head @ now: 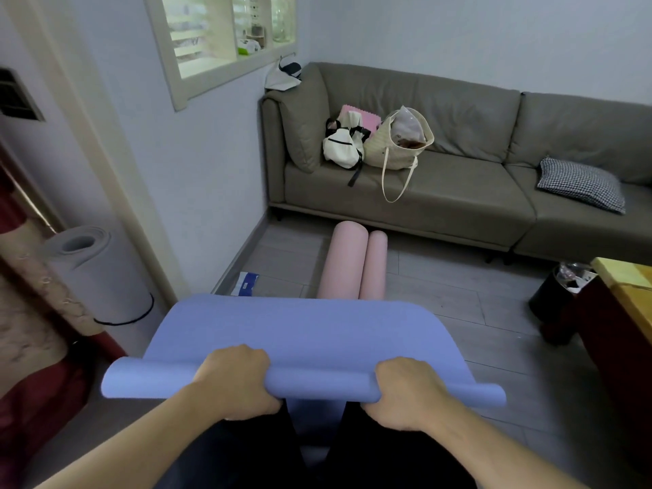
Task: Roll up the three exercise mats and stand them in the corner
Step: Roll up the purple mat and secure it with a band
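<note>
Telescoping of the roll is the main risk: the left hand [234,377] and right hand [405,391] each curl their fingers round the started roll of the blue mat [300,333], whose unrolled length lies on the floor ahead, and uneven pressure would likely skew the ends. Two pink rolled mats [352,262] lie flat just beyond its far edge, before the sofa [458,178], and may block rolling. A grey rolled mat [95,273] stands by the left wall.
</note>
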The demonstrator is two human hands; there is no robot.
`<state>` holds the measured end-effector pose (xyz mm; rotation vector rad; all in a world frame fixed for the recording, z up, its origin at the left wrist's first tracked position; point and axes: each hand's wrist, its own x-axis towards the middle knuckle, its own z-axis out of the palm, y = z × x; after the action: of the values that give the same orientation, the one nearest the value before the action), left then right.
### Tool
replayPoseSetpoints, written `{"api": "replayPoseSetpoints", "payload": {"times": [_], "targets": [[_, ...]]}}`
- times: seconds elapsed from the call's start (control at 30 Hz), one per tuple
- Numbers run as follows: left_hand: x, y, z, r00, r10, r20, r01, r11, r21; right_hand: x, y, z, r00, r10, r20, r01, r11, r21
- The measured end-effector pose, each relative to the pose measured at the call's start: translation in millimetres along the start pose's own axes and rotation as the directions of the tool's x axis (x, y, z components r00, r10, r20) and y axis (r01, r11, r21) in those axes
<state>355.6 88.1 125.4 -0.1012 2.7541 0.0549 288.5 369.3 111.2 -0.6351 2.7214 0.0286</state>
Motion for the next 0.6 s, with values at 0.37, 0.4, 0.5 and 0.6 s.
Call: {"api": "replayPoseSetpoints", "payload": {"times": [0.37, 0.4, 0.5, 0.6], "targets": [[0, -1, 8, 0.997, 0.016, 0.073, -0.009, 0.995, -0.094, -13, -21, 12, 0.984, -0.106, -0.142, 0.105, 0.994, -0.018], [-2, 0, 9, 0.998, 0.033, 0.06, -0.03, 0.998, -0.052, -11, -23, 11, 0.99, -0.076, -0.115, 0.077, 0.997, -0.001], [-9, 9, 16, 0.995, 0.088, -0.047, -0.083, 0.992, 0.095, -2, -28, 5, 0.999, -0.033, -0.02, 0.033, 0.999, -0.035], [-14, 26, 24, 0.986, 0.11, -0.122, -0.087, 0.981, 0.174, 10, -30, -6, 0.994, 0.005, 0.106, -0.005, 1.0, 0.0]]}}
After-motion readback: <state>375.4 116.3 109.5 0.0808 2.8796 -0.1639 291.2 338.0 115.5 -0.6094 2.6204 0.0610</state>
